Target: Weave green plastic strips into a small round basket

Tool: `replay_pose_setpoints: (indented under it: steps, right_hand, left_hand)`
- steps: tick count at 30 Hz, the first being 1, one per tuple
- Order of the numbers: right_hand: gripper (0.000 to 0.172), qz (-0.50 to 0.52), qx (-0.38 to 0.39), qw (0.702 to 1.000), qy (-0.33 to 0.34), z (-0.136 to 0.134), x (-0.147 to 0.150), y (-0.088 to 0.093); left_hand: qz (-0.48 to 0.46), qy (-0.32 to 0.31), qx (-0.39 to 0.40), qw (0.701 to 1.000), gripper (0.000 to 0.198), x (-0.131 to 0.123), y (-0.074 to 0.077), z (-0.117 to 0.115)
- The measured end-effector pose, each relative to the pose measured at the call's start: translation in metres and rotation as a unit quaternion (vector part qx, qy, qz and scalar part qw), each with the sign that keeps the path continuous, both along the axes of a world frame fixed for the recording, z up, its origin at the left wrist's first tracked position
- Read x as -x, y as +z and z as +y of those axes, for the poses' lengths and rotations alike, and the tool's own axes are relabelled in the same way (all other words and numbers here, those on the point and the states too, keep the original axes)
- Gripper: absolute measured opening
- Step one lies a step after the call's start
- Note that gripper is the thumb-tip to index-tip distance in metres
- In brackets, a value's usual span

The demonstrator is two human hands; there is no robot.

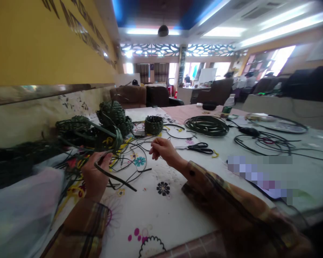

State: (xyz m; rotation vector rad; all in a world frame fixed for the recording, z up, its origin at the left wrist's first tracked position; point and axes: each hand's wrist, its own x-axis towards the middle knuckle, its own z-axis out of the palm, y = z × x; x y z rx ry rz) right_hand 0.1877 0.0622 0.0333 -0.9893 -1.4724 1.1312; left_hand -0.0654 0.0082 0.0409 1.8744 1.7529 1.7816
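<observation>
Left hand (96,172) is gripping a green strip (118,178); right hand (164,150) is curling, contents unclear, with scissors (193,147) lying beside its wrist.

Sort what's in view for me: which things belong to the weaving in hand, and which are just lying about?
Likely in use:
- dark green strip, held in the left hand
- small woven basket
- coil of strips
- black-handled scissors

Apparently just lying about:
- bottle
- filmy plastic at left
- pixelated flat item
</observation>
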Motion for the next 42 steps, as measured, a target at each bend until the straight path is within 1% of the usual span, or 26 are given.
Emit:
replay_pose_setpoints:
  steps: [1, 3, 6, 8, 10, 13, 16, 20, 22, 24, 26, 28, 31, 34, 37, 39, 42]
  right_hand:
    - [0.015, 0.056, 0.036, 0.998, 0.005, -0.009, -0.012, -0.004]
    - [0.024, 0.127, 0.079, 0.989, -0.005, -0.024, -0.03, -0.014]
    - [0.028, 0.164, 0.108, 0.98, -0.025, -0.038, -0.042, -0.022]
    - [0.028, 0.181, 0.093, 0.979, -0.014, -0.043, -0.042, -0.02]
    - [0.025, 0.204, 0.049, 0.978, -0.004, -0.046, -0.04, -0.014]
    - [0.017, 0.211, -0.013, 0.977, -0.018, -0.048, -0.038, -0.007]
    - [0.019, 0.233, -0.007, 0.972, -0.013, -0.047, -0.04, -0.005]
    - [0.031, 0.284, 0.014, 0.959, 0.007, -0.046, -0.045, -0.004]
    - [0.033, 0.308, 0.004, 0.951, 0.005, -0.048, -0.045, -0.002]
    - [0.032, 0.311, -0.011, 0.95, 0.003, -0.051, -0.044, 0.0]
    - [0.03, 0.288, -0.027, 0.957, -0.009, -0.054, -0.041, -0.001]
    - [0.026, 0.247, -0.055, 0.967, -0.039, -0.056, -0.038, -0.005]
    - [0.018, 0.175, -0.12, 0.975, -0.071, -0.059, -0.034, -0.012]
    - [0.011, 0.087, -0.179, 0.977, -0.076, -0.063, -0.031, -0.017]
    - [0.006, -0.011, -0.235, 0.968, -0.083, -0.066, -0.032, -0.018]
    - [0.005, -0.062, -0.282, 0.954, -0.078, -0.068, -0.032, -0.016]
    - [0.016, -0.101, -0.347, 0.93, -0.071, -0.068, -0.034, -0.014]
  left_hand:
    - [-0.009, -0.014, 0.013, 1.0, 0.027, -0.006, -0.002, 0.0]
    - [-0.042, -0.043, 0.047, 0.997, 0.028, -0.02, -0.006, -0.001]
    - [-0.105, -0.094, 0.094, 0.985, 0.031, -0.041, -0.013, -0.003]
    - [-0.134, -0.117, 0.112, 0.978, 0.032, -0.055, -0.017, -0.003]
    - [-0.15, -0.131, 0.124, 0.972, 0.032, -0.067, -0.02, -0.002]
    - [-0.181, -0.148, 0.146, 0.961, 0.034, -0.085, -0.022, 0.004]
    - [-0.244, -0.168, 0.18, 0.938, 0.039, -0.106, -0.02, 0.013]
    - [-0.304, -0.191, 0.222, 0.907, 0.044, -0.129, -0.012, 0.022]
    - [-0.326, -0.195, 0.243, 0.892, 0.044, -0.136, -0.009, 0.022]
    - [-0.343, -0.199, 0.262, 0.88, 0.045, -0.137, -0.008, 0.02]
    - [-0.354, -0.209, 0.277, 0.869, 0.046, -0.136, -0.009, 0.017]
    - [-0.361, -0.222, 0.29, 0.859, 0.046, -0.133, -0.009, 0.013]
    - [-0.37, -0.236, 0.3, 0.847, 0.048, -0.129, -0.009, 0.009]
    - [-0.381, -0.246, 0.301, 0.839, 0.048, -0.125, -0.009, 0.007]
    - [-0.381, -0.257, 0.298, 0.837, 0.049, -0.123, -0.012, 0.007]
    - [-0.379, -0.265, 0.29, 0.838, 0.05, -0.122, -0.015, 0.007]
    - [-0.383, -0.267, 0.28, 0.839, 0.052, -0.123, -0.018, 0.006]
